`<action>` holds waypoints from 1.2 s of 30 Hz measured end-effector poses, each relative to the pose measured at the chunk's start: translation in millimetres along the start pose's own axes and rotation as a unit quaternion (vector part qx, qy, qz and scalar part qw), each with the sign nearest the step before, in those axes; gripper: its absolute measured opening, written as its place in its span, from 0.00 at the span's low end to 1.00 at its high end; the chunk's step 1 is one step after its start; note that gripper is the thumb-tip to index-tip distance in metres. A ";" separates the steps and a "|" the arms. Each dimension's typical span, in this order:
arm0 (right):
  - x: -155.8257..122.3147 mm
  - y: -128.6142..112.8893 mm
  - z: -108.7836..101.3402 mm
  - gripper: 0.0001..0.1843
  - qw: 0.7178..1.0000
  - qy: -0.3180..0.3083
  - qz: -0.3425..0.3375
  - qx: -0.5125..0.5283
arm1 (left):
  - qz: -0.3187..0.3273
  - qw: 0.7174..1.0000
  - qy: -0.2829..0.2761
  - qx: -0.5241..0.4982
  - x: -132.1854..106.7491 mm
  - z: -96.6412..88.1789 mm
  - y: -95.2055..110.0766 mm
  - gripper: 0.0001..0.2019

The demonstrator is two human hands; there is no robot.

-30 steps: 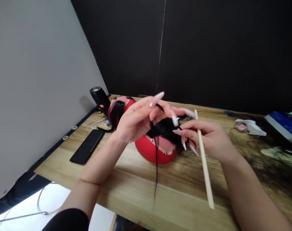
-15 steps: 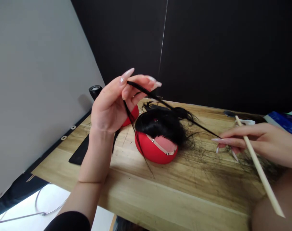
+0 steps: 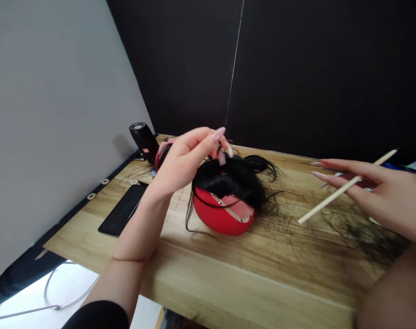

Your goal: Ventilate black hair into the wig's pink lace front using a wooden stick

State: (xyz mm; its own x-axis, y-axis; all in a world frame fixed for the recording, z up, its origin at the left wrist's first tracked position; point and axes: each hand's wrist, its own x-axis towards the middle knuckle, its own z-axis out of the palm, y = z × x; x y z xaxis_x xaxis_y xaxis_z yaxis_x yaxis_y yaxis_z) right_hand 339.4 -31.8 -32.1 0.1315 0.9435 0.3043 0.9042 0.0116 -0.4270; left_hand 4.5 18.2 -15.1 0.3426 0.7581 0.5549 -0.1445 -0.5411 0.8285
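A red domed block (image 3: 208,214) rests on the table, with a pink mesh piece (image 3: 242,208) and a pale strip pinned on its front. Black hair (image 3: 242,185) covers its upper part and trails off behind to the right. Just above this hair, my left hand (image 3: 185,157) has its fingertips pinched on a strand of hair; loose ends (image 3: 188,218) hang along the block's left side. Well to the right, my right hand (image 3: 379,183) keeps a slim pale wooden stick (image 3: 328,199) between its fingers. A small dark tip shows at the stick's upper end.
A black cylindrical speaker (image 3: 144,141) stands at the back left, beside a second pink-and-red block (image 3: 162,148) partly behind my hand. A black phone-like slab (image 3: 120,212) lies at left. Loose hair (image 3: 369,235) is scattered at right; a dark wall rises behind.
My left hand has lowered and turned toward the hair on the block. My right hand has let go of the stretched strand, and the stick has swung round in its fingers.
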 end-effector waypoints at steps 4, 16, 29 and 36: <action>-20.6 -65.1 21.7 0.28 0.949 -0.050 -0.016 0.312 | 0.046 0.984 -0.032 0.169 -2.5 9.7 -3.2 0.18; -9.6 -118.8 69.8 0.16 0.865 -0.233 -0.051 0.442 | -0.037 0.986 -0.095 -0.131 -2.9 20.9 -11.0 0.19; -18.8 -104.2 58.0 0.24 0.890 -0.143 -0.072 0.427 | -0.140 0.976 -0.167 -0.026 -2.6 22.0 -16.0 0.18; -17.4 -104.1 69.5 0.15 0.935 -0.079 -0.149 0.312 | -0.054 0.978 -0.108 0.171 -4.3 23.9 -14.3 0.18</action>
State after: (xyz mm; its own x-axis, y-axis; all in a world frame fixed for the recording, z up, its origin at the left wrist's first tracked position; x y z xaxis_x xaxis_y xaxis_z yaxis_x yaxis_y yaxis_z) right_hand 214.8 -26.4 -52.1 -0.1947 0.9046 0.3792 0.4713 0.4253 -0.7726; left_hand 27.3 14.0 -31.1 0.5317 0.7433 0.4061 0.2100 -0.5802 0.7870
